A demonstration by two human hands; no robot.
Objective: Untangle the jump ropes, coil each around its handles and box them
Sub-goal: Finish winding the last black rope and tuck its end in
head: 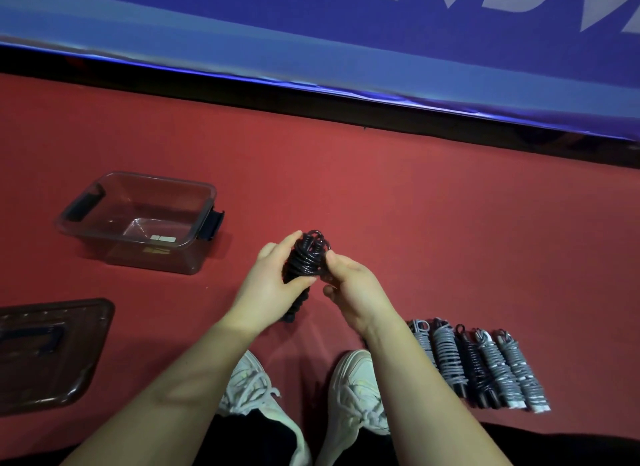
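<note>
A black jump rope (305, 261), coiled around its handles, is held upright over the red floor at the centre of the view. My left hand (272, 282) grips the coil from the left, thumb across its front. My right hand (349, 285) pinches the cord at the coil's right side. The black handle ends stick out below my left hand. Several coiled ropes (481, 365), grey and black, lie side by side on the floor at the right. The clear brown box (104, 205) stands open on the floor at the left, with only a small label inside.
The box's brown lid (52, 351) lies on the floor at the lower left. My white shoes (353, 389) rest on the floor below my hands. A blue padded banner (311, 42) with a dark base runs along the far side.
</note>
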